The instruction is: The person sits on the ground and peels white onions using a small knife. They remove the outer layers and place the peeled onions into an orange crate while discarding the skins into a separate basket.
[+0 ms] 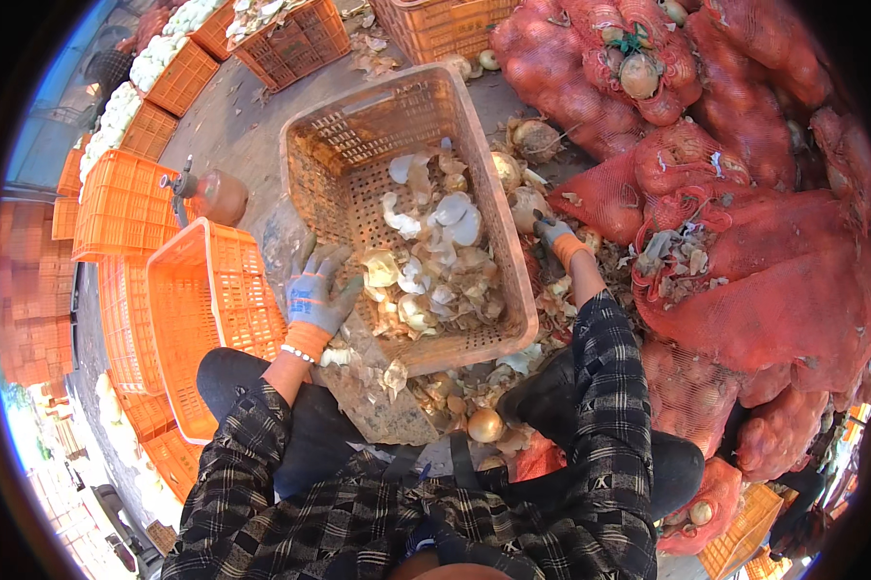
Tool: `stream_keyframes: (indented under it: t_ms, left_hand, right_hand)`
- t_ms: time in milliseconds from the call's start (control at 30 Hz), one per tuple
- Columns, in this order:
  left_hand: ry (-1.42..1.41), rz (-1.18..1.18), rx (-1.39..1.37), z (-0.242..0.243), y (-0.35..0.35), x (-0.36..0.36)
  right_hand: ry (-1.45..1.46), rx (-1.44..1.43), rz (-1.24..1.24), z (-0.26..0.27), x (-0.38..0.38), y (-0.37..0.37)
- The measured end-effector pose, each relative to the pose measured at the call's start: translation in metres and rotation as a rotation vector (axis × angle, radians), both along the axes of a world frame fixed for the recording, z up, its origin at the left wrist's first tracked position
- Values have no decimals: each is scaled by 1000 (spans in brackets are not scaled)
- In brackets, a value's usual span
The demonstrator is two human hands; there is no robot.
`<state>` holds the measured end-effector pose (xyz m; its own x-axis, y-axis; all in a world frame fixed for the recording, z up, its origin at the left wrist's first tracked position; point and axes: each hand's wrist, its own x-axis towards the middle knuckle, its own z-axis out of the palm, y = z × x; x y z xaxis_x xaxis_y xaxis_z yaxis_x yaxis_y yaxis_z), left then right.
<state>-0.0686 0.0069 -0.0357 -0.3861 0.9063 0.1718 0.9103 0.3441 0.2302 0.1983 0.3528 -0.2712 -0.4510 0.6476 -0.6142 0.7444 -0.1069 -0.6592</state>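
A dirty orange plastic crate point(415, 357) stands tilted before me, with onion skins and peelings point(442, 268) on its perforated floor. My left hand point(318, 290), in a grey glove with an orange cuff, lies with spread fingers by the crate's left side and holds nothing. My right hand point(555, 235), gloved too, is just outside the crate's right wall, beside an onion point(528, 206); its fingers are partly hidden, and whether it grips anything cannot be told. More onions lie along that wall. A single brown onion point(485, 425) rests among skins between my legs.
Red mesh sacks of onions point(703, 290) are heaped at the right. An empty orange crate point(182, 319) stands at the left, near a reddish container with a valve point(219, 197). Crates of peeled onions point(149, 119) line the upper left. A flat board point(384, 399) lies before my lap.
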Motion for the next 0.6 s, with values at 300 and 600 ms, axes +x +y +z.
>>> stream_keyframes:
  t_ms: [300, 600]
  left_hand:
    - [5, -1, -61, 0, -1, -3]
    - [-76, 33, -16, -5, -1, -5]
  right_hand:
    - [647, -672, -666, -27, 32, -42]
    - [1381, -782, -551, 103, 86, -57]
